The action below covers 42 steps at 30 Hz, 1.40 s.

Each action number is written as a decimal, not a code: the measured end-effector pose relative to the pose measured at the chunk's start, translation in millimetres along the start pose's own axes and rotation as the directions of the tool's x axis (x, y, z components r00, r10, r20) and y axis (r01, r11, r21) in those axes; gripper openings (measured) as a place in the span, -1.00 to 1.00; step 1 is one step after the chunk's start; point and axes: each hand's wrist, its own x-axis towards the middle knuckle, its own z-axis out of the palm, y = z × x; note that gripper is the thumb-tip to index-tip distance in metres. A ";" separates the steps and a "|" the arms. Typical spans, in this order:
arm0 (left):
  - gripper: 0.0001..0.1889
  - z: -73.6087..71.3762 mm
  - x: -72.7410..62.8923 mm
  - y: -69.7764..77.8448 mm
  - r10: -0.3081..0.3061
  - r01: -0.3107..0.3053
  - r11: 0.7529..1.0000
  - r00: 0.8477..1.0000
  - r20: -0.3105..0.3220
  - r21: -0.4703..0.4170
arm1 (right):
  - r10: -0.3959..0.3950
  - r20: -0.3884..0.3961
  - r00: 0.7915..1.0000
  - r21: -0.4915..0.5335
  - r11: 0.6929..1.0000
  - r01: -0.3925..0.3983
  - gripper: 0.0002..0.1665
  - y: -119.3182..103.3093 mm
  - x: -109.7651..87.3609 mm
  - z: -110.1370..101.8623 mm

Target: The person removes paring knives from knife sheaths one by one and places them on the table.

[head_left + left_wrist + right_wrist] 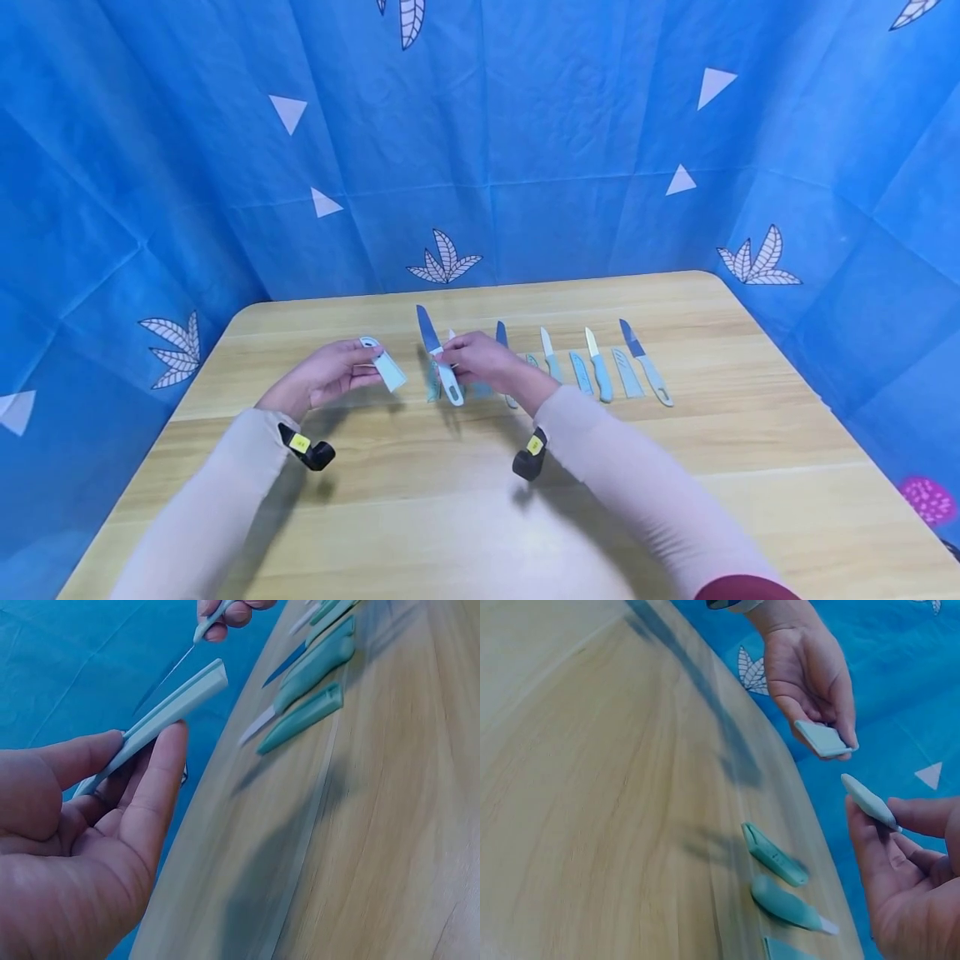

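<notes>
My left hand (343, 372) pinches a pale mint blade sheath (391, 372) between thumb and fingers, above the table's left part. In the left wrist view the long edge of this sheath (176, 701) is turned toward the camera. My right hand (483, 360) grips a kitchen knife (428, 330) by its pale, holed handle, its dark blade pointing to the far side. Knife and sheath are apart. Close below the right hand lie a green sheath (776, 855) and a small green-handled knife (787, 904), partly hidden in the head view.
Further right on the wooden table (420, 500) lies a row of knives and sheaths: a paring knife (600, 367), a blue sheath (581, 372), a pale sheath (627, 372) and a dark-bladed knife (647, 364). A blue patterned curtain (555, 142) surrounds the table's back and sides.
</notes>
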 end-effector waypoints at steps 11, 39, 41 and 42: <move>-0.68 -12.4 8.9 -3.7 -0.023 0.024 0.998 1.000 -0.015 0.063 | 0.025 -0.037 0.999 -0.001 1.000 -0.025 -0.66 3.3 11.2 10.3; -0.71 -25.2 21.6 -2.9 -0.075 0.086 0.953 0.996 -0.047 0.290 | 0.083 -0.054 0.995 -0.025 0.996 -0.085 -0.76 3.1 27.5 27.6; -0.73 -25.7 21.9 -2.6 -0.084 0.094 0.949 0.995 -0.045 0.301 | 0.086 -0.049 0.995 -0.026 0.996 -0.088 -0.79 3.0 27.9 29.0; -0.73 -26.2 22.1 -2.8 -0.091 0.100 0.947 0.995 -0.042 0.305 | 0.087 -0.043 0.995 -0.023 0.996 -0.088 -0.81 3.6 29.0 29.5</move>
